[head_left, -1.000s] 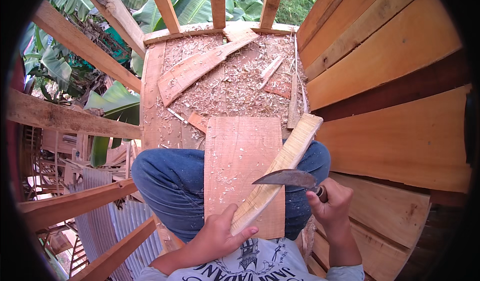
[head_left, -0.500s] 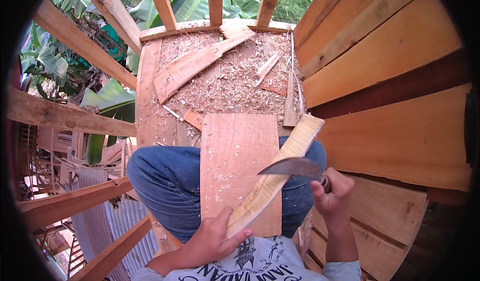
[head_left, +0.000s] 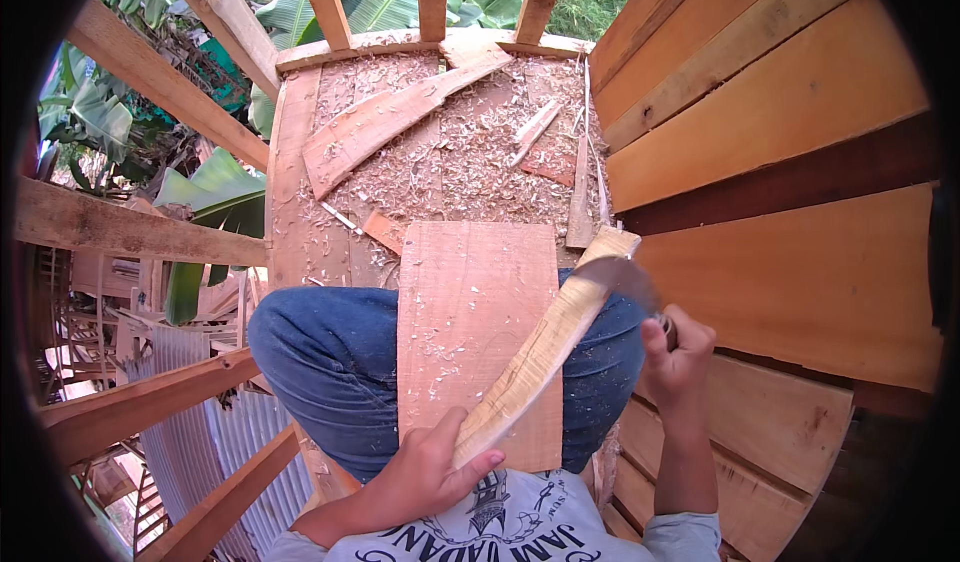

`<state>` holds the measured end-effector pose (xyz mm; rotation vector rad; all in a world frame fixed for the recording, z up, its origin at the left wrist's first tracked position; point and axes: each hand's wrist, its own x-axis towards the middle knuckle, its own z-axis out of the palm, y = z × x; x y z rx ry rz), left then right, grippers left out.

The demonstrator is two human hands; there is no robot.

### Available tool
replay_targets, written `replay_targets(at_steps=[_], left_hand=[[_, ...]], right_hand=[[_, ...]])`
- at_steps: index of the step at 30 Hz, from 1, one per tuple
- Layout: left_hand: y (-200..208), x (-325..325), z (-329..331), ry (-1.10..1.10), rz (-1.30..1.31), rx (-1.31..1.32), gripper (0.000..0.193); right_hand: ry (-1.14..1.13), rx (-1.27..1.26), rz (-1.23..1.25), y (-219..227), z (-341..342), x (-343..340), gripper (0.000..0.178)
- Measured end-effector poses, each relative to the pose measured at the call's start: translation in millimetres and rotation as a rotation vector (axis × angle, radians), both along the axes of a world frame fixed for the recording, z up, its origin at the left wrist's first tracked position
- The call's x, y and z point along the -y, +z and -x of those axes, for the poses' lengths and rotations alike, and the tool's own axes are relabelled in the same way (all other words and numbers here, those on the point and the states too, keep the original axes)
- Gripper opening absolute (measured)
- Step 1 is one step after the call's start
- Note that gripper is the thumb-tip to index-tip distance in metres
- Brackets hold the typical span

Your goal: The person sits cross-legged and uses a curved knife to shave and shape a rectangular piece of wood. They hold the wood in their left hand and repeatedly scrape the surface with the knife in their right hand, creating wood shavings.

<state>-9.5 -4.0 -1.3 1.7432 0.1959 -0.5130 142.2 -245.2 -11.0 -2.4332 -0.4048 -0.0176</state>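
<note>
My left hand [head_left: 432, 467] is closed round the near end of a pale, slightly curved wood strip [head_left: 535, 357]. The strip slants up and right over a flat board [head_left: 475, 312] that lies across my lap, between my knees in blue jeans. In my right hand [head_left: 680, 357] I grip the dark handle of a curved knife [head_left: 622, 277]. Its blade lies across the strip near the far end; motion blurs part of it. Whether the edge is cutting into the wood, I cannot tell.
Wood shavings [head_left: 400, 187] litter the plank floor ahead. A long tapered board piece [head_left: 385, 122] and several offcuts lie among them. Plank walls [head_left: 780, 272] rise close on my right. Spaced wooden rails [head_left: 140, 224] stand at left, with banana leaves and corrugated sheets beyond.
The knife has moved up and right, from the strip's middle toward its far end, its blade swinging round. The strip's far end has shifted slightly left. My left hand keeps its grip.
</note>
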Motion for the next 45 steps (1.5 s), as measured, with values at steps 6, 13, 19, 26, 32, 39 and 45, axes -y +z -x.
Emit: replay_targets(at_steps=[6, 13, 19, 26, 32, 39, 45], left_hand=[[-4.7, -4.0, -7.1, 0.001, 0.166, -0.048, 0.045], [-14.3, -0.6, 0.4, 0.037, 0.24, -0.028, 0.048], [-17.2, 3.1, 1.3, 0.068, 0.264, -0.002, 0.051], [-10.4, 1.0, -4.6, 0.059, 0.28, -0.04, 0.051], [-13.9, 3.1, -3.4, 0.069, 0.31, -0.137, 0.053], [-12.1, 0.0, -3.5, 0.059, 0.286, -0.167, 0.053], [-15.5, -1.1, -0.9, 0.074, 0.305, -0.134, 0.055]], right_hand=[[0.223, 0.044, -0.04, 7.8, 18.5, -21.2, 0.048], [0.223, 0.049, -0.024, 2.7, 20.1, -20.9, 0.051], [0.044, -0.082, -0.136, -5.8, 14.5, -18.2, 0.052], [0.194, 0.087, -0.087, -6.6, 16.7, -21.9, 0.05], [-0.017, -0.045, -0.118, -16.9, 0.1, -12.5, 0.049], [-0.05, -0.052, -0.109, -19.9, -12.7, -8.3, 0.05], [-0.058, -0.032, -0.143, -29.5, -17.0, -4.0, 0.052]])
